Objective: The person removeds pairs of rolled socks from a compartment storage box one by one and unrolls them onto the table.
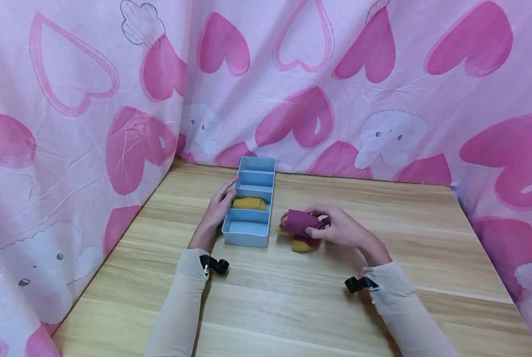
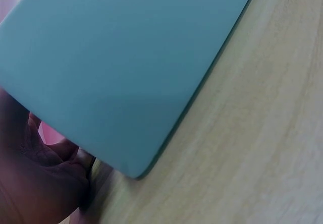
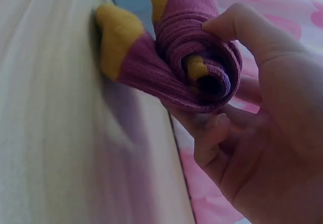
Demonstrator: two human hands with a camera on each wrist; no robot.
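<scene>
Pale beige covers the left sleeve, the right sleeve matches, cuffs wrinkle, and a black device sits at each!

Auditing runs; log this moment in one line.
left grip: touching box; right grip: holding purple-yellow sock roll; yellow cloth roll: inside box

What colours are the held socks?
The socks are maroon with yellow ends, clearest in the right wrist view.
</scene>
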